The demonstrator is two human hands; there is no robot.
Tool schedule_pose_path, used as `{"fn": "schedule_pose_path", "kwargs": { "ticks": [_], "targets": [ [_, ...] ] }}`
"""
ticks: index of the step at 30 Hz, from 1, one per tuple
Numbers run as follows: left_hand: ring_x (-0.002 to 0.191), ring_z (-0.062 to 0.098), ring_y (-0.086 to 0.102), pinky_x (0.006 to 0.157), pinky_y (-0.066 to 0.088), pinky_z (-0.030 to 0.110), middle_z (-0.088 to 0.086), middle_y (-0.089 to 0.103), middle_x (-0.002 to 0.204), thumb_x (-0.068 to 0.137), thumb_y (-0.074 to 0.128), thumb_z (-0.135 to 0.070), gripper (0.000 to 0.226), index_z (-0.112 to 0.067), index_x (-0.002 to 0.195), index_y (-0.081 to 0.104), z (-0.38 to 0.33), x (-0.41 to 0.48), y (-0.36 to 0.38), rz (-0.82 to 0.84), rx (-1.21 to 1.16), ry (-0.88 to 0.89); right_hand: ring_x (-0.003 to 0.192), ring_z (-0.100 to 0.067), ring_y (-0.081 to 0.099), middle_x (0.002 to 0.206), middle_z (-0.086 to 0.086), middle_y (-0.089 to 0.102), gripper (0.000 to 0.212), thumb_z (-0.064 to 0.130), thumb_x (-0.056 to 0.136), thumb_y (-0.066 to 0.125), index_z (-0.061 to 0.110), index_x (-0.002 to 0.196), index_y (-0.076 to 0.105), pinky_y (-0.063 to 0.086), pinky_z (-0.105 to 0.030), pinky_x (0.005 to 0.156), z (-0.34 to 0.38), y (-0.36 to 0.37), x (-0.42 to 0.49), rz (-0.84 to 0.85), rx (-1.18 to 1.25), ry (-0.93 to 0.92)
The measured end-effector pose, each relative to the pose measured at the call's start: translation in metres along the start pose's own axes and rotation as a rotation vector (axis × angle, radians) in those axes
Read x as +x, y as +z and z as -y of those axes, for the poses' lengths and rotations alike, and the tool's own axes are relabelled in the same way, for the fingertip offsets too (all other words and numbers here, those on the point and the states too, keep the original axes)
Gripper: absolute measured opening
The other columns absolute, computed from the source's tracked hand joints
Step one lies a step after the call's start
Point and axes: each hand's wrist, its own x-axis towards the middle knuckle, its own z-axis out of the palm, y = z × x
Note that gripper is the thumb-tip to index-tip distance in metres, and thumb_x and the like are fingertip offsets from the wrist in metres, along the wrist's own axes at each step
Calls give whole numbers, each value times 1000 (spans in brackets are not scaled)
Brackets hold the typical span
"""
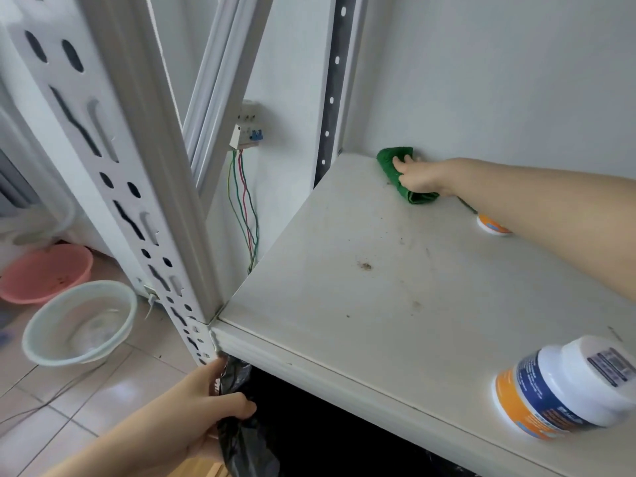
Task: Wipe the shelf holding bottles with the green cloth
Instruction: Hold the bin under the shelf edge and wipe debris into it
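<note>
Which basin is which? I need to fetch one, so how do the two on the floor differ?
The pink basin sits farther back, partly hidden behind the pale basin. The pale basin is whitish-green, nearer the shelf post, and shown whole; the pink basin is only partly seen. Both are round and stand upright on the tiled floor.

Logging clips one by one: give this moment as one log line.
right hand pressing green cloth, shelf back corner | left hand holding black bag | stains remain

Two bottles on one shelf [361, 287]: near bottle [571, 387], far bottle [490, 226] half hidden by forearm. One green cloth [395, 170]. Two basins on floor: pink [44, 273], pale [81, 323]. One black bag [241, 438].
</note>
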Motion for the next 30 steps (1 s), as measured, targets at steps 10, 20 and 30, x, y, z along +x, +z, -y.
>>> {"fn": "schedule_pose_path", "kwargs": {
  "ticks": [10,20,30],
  "targets": [
    [85,33,71,64,59,44,13,74,93,58,63,-1,52,-17,107,59,-2,-4,6,-23,26,43,143,-7,-9,156,12,-9,64,-1,95,26,35,146,8,-4,-33,117,-7,2,-26,184,44,-223],
    [96,41,66,73,56,51,22,70,103,82,55,11,38,-10,114,54,0,0,2,-55,17,21,125,11,35,131,40,22,64,14,86,57,55,123,26,25,-10,103,13,21,-129,199,-127,-598],
    [92,39,68,72,57,50,21,71,101,82,54,11,38,-9,115,53,-1,-1,3,-51,10,5,94,-5,57,109,3,64,44,1,86,54,25,123,58,44,-11,82,13,4,-106,17,704,-239]
  ]
}}
